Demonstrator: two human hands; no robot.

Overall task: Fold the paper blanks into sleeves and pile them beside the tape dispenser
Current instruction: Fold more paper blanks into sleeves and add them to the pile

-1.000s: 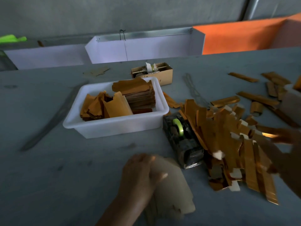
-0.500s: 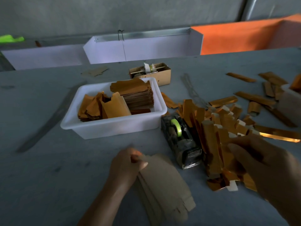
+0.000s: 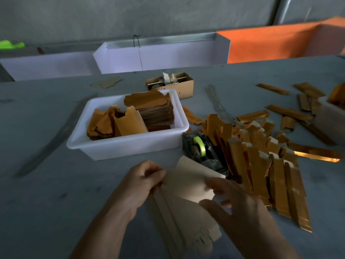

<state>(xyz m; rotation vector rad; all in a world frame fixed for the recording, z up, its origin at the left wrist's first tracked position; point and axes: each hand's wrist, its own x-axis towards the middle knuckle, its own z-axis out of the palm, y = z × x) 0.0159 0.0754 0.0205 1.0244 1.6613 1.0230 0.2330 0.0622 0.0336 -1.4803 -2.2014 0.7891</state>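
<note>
Top paper blank (image 3: 188, 182) is lifted just in front of the tape dispenser (image 3: 202, 152), long axis running L-R between both hands. Left hand (image 3: 143, 182) pinches its left edge; right hand (image 3: 233, 199) lies over the right end w/ fingers spread, grip unclear. Sleeve pile (image 3: 261, 165) sits right of dispenser, nearer right hand.

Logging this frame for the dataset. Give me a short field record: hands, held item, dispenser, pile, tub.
left hand: pinches the left edge of the paper blank
right hand: grips the blank's right side
blank stack: flat on the table under the hands
tape dispenser: right of the white tub
gold sleeves: piled right of the dispenser
tub contents: gold blanks, stacked and loose
</note>
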